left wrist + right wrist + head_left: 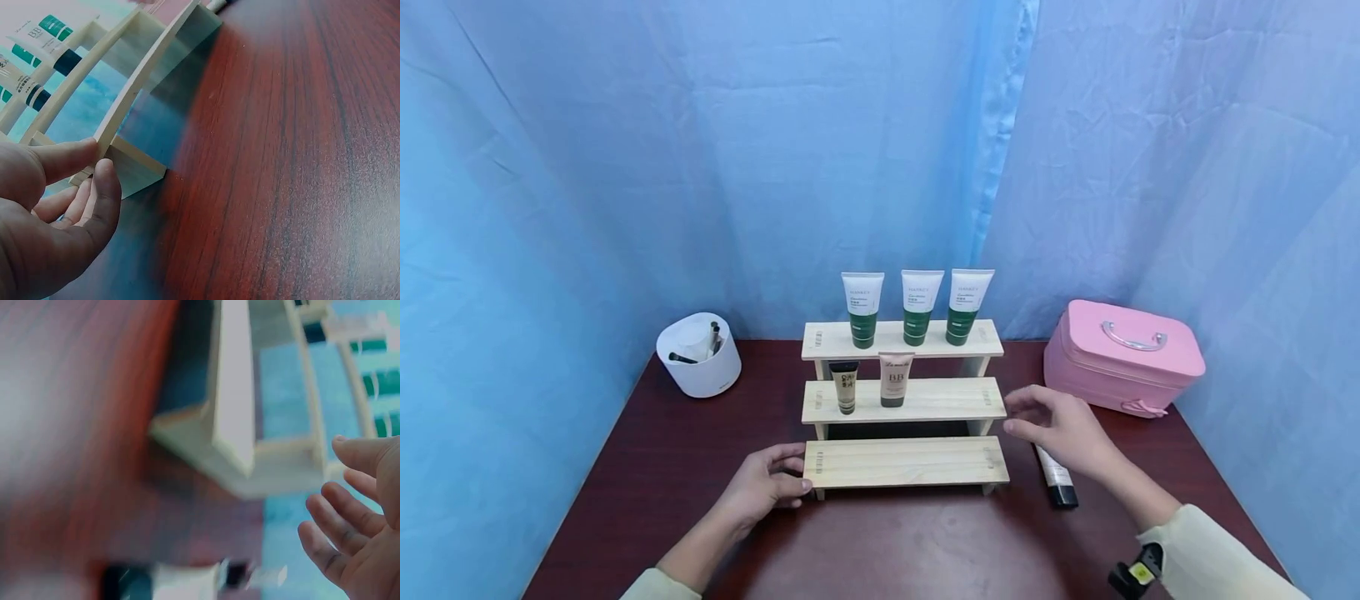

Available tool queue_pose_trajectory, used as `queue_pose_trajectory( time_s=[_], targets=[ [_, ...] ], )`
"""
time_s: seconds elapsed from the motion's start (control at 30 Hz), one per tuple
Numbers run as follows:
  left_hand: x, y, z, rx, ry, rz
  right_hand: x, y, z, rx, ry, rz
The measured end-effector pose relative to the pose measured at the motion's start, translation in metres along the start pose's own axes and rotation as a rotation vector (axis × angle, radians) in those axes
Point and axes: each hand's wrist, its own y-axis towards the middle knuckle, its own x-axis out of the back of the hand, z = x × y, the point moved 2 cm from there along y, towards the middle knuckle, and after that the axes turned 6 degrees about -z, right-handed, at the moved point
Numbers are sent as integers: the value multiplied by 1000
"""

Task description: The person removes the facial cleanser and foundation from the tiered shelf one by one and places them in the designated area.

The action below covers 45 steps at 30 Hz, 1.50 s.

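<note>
A three-step wooden display stand [906, 462] stands on the table. My left hand [765, 487] is at the left end of its lowest step, and the left wrist view shows thumb and finger [106, 194] pinching the corner of that board. My right hand [1067, 429] hovers by the right end of the middle step, fingers [337, 519] loosely spread and holding nothing. On the middle step stand a small gold-and-black tube [846, 388] and a pink BB cream tube [895, 382]. Three white-and-green tubes [917, 308] are upright on the top step.
Beneath my right hand another tube with a black cap [1060, 483] lies on the dark red table [730, 429]. A pink cosmetics case [1120, 367] with a silver handle stands at the right. A white holder [700, 371] with brushes is at the back left. Blue curtains [850, 150] hang behind.
</note>
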Motion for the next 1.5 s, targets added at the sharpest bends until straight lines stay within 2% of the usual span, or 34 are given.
queue_pose_trajectory(
  time_s=[0.17,0.4,0.63,1.0,1.5],
  targets=[
    [0,-2,1,-12,9,5,-10,16,33,53,-27,-24],
    [0,-3,0,-14,11,10,-27,32,58,36,138,33],
    [-1,-3,-2,-17,9,23,-41,46,78,68,180,63],
    [-1,-5,-2,-18,12,14,-57,58,95,32,319,103],
    [-1,-5,-2,-20,16,6,-64,62,102,10,361,91]
  ],
)
